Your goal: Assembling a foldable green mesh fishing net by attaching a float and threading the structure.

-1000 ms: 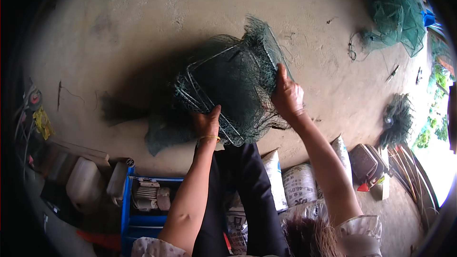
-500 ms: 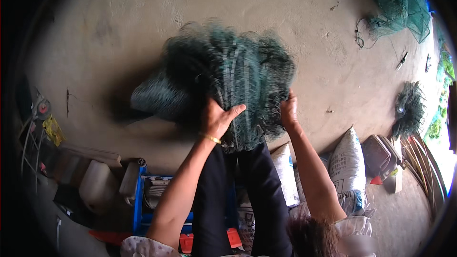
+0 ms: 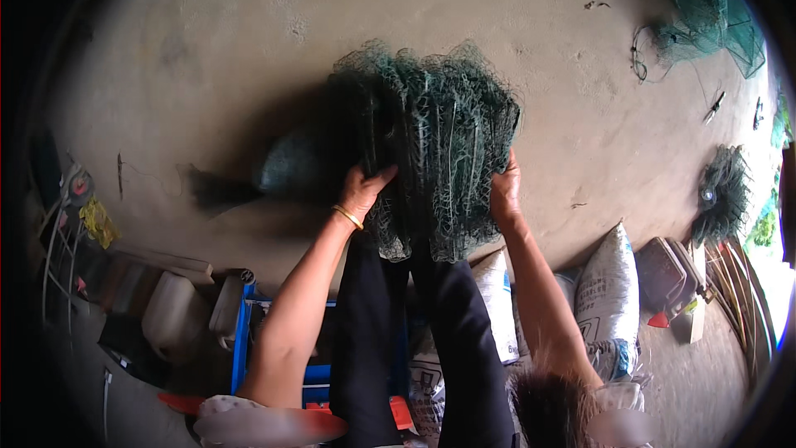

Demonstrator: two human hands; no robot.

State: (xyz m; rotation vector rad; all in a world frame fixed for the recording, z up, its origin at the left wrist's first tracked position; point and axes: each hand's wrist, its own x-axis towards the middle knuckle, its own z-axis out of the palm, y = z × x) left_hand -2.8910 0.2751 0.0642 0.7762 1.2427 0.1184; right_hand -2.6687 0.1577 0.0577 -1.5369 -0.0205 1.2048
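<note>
A thick bundle of dark green netting [image 3: 448,141], gathered in close-packed folds like a collapsed fishing net trap, hangs between my hands above my dark trousers. My left hand [image 3: 362,192], with a gold bracelet at its wrist, grips the bundle's lower left side, thumb across the front. My right hand [image 3: 505,188] is closed on the right edge; the netting hides some of its fingertips. A smoother bluish-green net end [image 3: 294,164] trails from the bundle's left side, narrowing to a dark tip.
White printed sacks [image 3: 608,282] stand at the right by a brown-grey plastic container [image 3: 663,270]. Another green net [image 3: 713,25] lies at the far right, above a dark net bundle [image 3: 723,191]. Left of my legs are a blue frame [image 3: 240,340] and a beige container [image 3: 172,315].
The netting was smeared by motion and is now sharper, its folds more upright. My left hand has shifted left and slightly down; the right hand keeps its hold at the right edge.
</note>
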